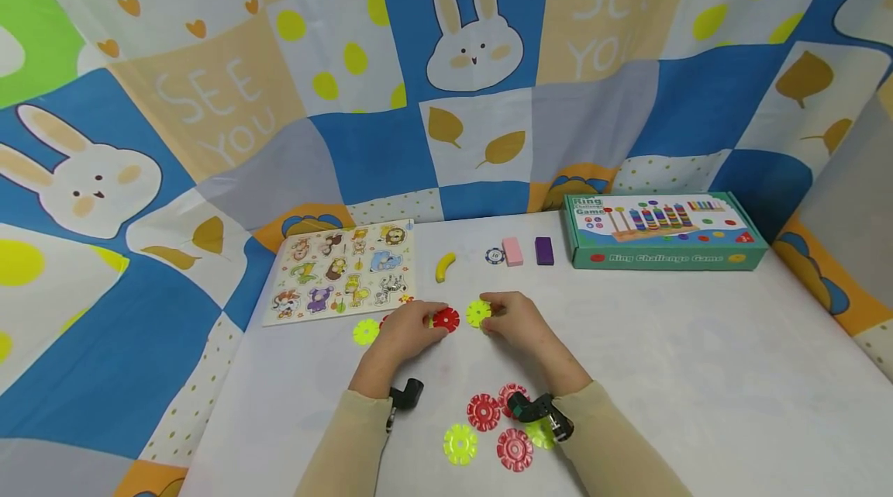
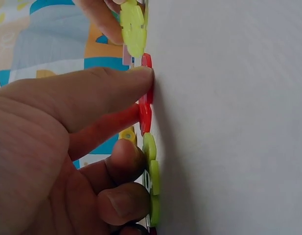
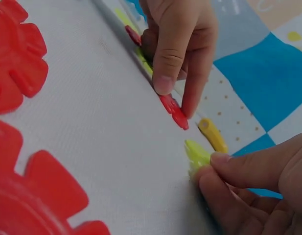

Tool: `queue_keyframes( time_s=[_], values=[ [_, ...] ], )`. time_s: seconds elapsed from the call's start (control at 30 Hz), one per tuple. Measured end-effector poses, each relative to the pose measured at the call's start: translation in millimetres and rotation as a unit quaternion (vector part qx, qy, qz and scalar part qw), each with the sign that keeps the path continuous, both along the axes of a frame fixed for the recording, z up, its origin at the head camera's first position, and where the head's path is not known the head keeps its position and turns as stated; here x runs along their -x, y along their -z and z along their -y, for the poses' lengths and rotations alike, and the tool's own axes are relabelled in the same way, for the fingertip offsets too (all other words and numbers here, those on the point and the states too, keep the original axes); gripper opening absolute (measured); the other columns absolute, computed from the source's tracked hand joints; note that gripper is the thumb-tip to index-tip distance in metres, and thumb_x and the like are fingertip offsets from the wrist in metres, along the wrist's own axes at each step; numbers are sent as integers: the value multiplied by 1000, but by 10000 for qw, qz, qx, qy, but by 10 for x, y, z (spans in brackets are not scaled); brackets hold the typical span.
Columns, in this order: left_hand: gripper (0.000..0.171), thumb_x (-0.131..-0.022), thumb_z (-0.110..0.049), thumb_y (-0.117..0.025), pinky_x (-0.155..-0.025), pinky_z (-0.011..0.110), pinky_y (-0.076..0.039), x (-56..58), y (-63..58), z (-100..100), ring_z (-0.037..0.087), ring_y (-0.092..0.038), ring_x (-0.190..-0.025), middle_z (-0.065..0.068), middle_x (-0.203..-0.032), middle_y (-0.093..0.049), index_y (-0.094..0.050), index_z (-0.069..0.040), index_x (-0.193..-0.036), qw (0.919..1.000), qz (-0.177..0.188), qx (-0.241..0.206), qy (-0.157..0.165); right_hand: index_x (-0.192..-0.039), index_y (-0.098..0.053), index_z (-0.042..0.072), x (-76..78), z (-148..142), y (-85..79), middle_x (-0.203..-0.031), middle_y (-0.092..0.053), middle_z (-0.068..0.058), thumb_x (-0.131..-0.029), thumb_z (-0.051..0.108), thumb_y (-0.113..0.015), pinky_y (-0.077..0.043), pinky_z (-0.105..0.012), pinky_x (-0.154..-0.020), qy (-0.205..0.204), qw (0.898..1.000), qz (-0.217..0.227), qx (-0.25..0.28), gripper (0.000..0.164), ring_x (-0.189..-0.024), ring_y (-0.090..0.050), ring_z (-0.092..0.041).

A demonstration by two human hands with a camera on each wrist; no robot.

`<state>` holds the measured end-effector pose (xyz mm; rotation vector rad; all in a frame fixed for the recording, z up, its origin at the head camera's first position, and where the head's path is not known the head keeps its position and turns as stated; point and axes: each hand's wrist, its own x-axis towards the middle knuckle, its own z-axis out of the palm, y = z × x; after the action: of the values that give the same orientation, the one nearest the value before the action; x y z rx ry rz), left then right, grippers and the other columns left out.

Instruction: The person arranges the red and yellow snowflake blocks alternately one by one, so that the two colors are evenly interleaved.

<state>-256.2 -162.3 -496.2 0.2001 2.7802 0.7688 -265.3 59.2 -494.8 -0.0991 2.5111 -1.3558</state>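
Observation:
My left hand [image 1: 407, 333] holds a red notched plastic disc [image 1: 446, 319] by its edges, thumb on the near side and forefinger on the far side. Just right of it, my right hand [image 1: 519, 324] pinches a yellow-green disc [image 1: 477, 313] of the same flower-like kind between thumb and forefinger. In the left wrist view, another yellow-green disc [image 2: 154, 186] lies under the curled lower fingers of the left hand. Left of that hand sits one more yellow-green disc [image 1: 366, 331], with a red one mostly hidden behind the hand. The discs form a row across the white table.
Several loose discs lie nearer me, among them a red disc [image 1: 484, 412] and a yellow-green disc [image 1: 460, 444], some under the right wrist. Behind the hands are an animal puzzle board [image 1: 342, 272], toy banana [image 1: 444, 267], chip [image 1: 494, 255], pink block [image 1: 512, 251], purple block [image 1: 544, 251] and green game box [image 1: 666, 257].

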Motion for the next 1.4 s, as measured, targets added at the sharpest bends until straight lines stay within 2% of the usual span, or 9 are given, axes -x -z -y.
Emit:
queue_keyframes(
  time_s=[0.13, 0.27, 0.53, 0.63, 0.87, 1.0, 1.13, 1.23, 1.4],
  values=[
    [46, -84, -37, -69, -89, 43, -43, -14, -19, -18, 18, -52, -105, -3, -124, -58, -60, -30, -128, 10000, -46, 12, 12, -129, -59, 13, -9, 3, 16, -91, -57, -3, -80, 17, -75, -48, -28, -67, -161, 9984, -294, -460, 51, -82, -52, -19],
    [46, -84, -37, -70, -89, 42, -43, -24, -38, -32, 17, -53, -103, -3, -123, -59, -60, -30, -128, 10000, -55, 40, -29, -122, -62, 8, -17, 4, 14, -85, -54, -3, -78, 16, -77, -45, -29, -67, -226, 9938, -662, -866, 48, -80, -49, -19],
    [45, -83, -38, -70, -89, 41, -44, -44, -45, -15, 16, -52, -100, -5, -118, -60, -61, -30, -126, 9999, -50, -42, -155, -109, -68, 9, -23, 30, 21, -81, -51, -4, -79, 16, -77, -43, -30, -65, -234, 9929, -655, -961, 33, -78, -47, -19],
    [45, -83, -38, -70, -78, 38, -45, -44, -45, -32, 17, -54, -87, 0, -99, -63, -61, -28, -126, 9996, -107, -246, -112, -109, -68, 9, -35, 36, 17, -82, -51, -3, -79, 17, -77, -43, -30, -66, -287, 9927, -651, -975, 33, -78, -47, -19],
    [49, -83, -37, -71, -65, 31, -41, -4, -68, -168, 15, -48, -74, -1, -89, -59, -59, -26, -129, 9978, -279, -564, 201, -110, -68, 10, -38, 33, 7, -80, -51, -3, -79, 19, -76, -41, -30, -65, -343, 9901, -846, -1067, 33, -76, -47, -18],
    [51, -83, -39, -71, -57, 32, -37, 45, -62, -234, 17, -44, -63, 5, -71, -49, -58, -26, -130, 9973, -251, -619, 314, -110, -69, 11, -31, 24, 18, -79, -51, -4, -80, 18, -76, -40, -31, -64, -371, 9895, -928, -1040, 32, -75, -46, -19],
    [50, -82, -39, -71, -73, 32, -43, 65, -16, -275, 13, -52, -84, -3, -99, -63, -59, -26, -129, 9973, -288, -558, 379, -110, -69, 11, -33, 27, 46, -79, -50, -4, -80, 18, -76, -39, -31, -63, -469, 9890, -964, -1016, 32, -74, -45, -18],
    [48, -82, -40, -71, -86, 35, -44, 68, 21, -301, 12, -53, -100, -8, -122, -60, -61, -26, -127, 9974, -349, -442, 454, -110, -69, 12, -35, 27, 63, -79, -49, -3, -80, 19, -76, -38, -31, -63, -475, 9885, -962, -1064, 32, -74, -45, -18],
    [45, -83, -41, -70, -86, 37, -44, 78, 46, -338, 14, -54, -100, -7, -120, -62, -63, -26, -125, 9973, -444, -289, 507, -116, -66, 12, -39, 2, 17, -82, -51, -3, -80, 19, -76, -41, -30, -64, -466, 9897, -788, -1099, 38, -76, -47, -18]
  ],
)
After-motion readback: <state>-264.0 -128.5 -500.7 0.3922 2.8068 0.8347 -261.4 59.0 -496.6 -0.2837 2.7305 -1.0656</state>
